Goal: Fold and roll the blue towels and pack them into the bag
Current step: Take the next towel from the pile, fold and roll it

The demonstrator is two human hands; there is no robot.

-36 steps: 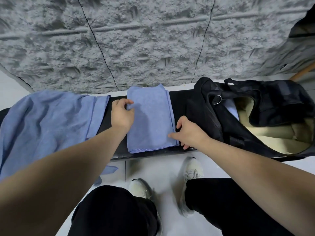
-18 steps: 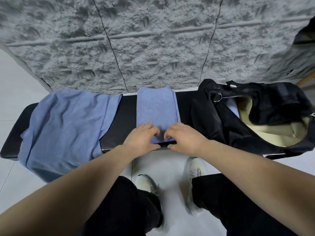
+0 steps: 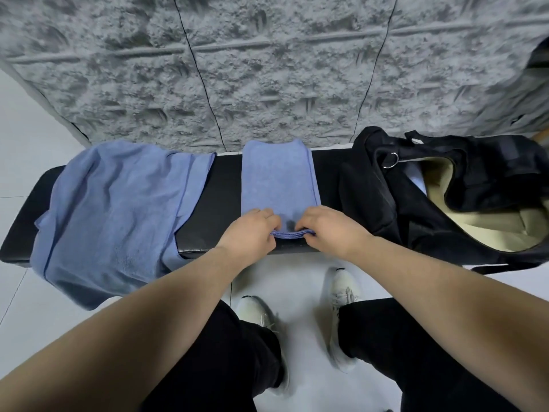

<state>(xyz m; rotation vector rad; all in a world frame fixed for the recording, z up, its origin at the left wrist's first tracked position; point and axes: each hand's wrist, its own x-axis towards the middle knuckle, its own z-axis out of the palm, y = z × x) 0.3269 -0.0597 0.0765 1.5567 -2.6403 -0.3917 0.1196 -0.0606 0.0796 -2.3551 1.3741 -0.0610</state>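
Where the grey textured wall (image 3: pixel 267 69) meets the pale tiled floor (image 3: pixel 303 281), a black padded bench (image 3: pixel 221 203) runs left to right across the view. The wall surface is rough, with thin dark seams between its panels. The person stands at the near side of the bench in dark trousers and white shoes (image 3: pixel 343 292).

A folded towel (image 3: pixel 277 176) lies across the middle of the bench as a narrow blue strip, its far end at the wall edge and its near end at the front edge. It lies flat and smooth, with a stitched hem along its right side. At the near end the layered edges are lifted slightly off the bench.

The left hand (image 3: pixel 248 233) and right hand (image 3: pixel 329 230) sit side by side at that near end, fingers curled, each pinching the layered edge.

A loose towel (image 3: pixel 118 209), unfolded and creased, covers the left part of the bench and hangs over its front.

The bag (image 3: pixel 445 197), black with a cream lining, rests open on the right end of the bench, beside the folded towel. A pale blue item shows inside its opening; what it is cannot be told.
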